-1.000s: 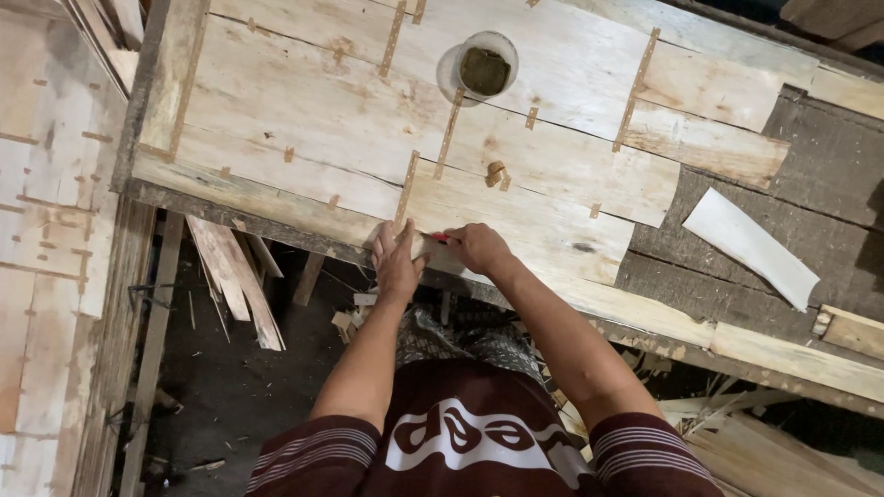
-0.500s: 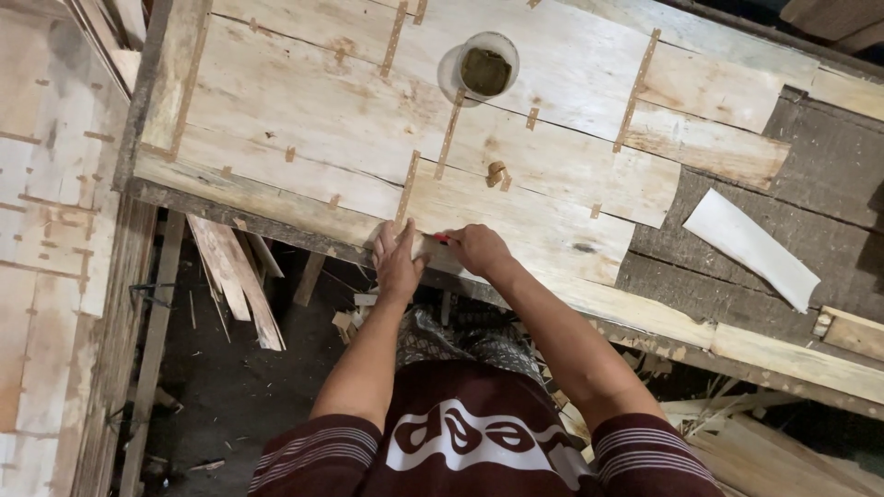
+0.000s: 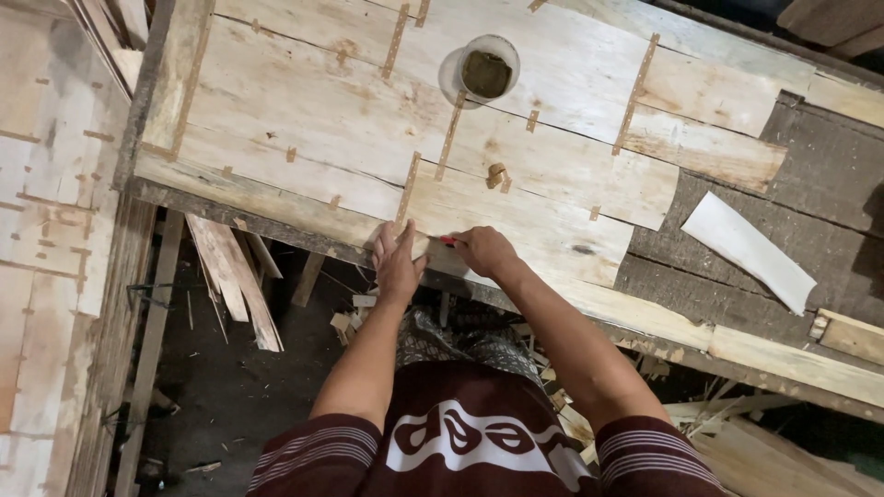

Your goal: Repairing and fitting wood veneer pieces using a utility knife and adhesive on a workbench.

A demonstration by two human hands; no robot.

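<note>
The left hand [image 3: 398, 262] lay flat, fingers spread and pointing far, pressing down on the near edge of a patchwork veneer sheet [image 3: 368, 120] spread over the table [image 3: 810, 184]. The right hand [image 3: 483, 250] sat just beside it to the right, curled closed around a small tool with a red tip [image 3: 447, 241] that showed at the thumb side; what kind of tool it was could not be told. Both hands met at the near edge of the sheet, where a vertical strip of brown tape [image 3: 407, 189] came down to the edge.

The sheet looked thin, light and flexible, made of several pale wood pieces joined by short tape strips. It probably would tear or split along the grain and at the seams if lifted by one corner, so a flat palm close to the working spot, as the left one was placed, seemed the safest hold. To move it, both hands spread wide under an edge would likely serve best.

Far on the sheet stood a small round cup [image 3: 486, 69] with dark contents, and a small brown lump [image 3: 497, 175] lay near the middle. To the right, a loose pale veneer offcut [image 3: 748, 247] rested on the dark bare part of the table. Wood scraps [image 3: 235, 276] lay on the floor below at near left.
</note>
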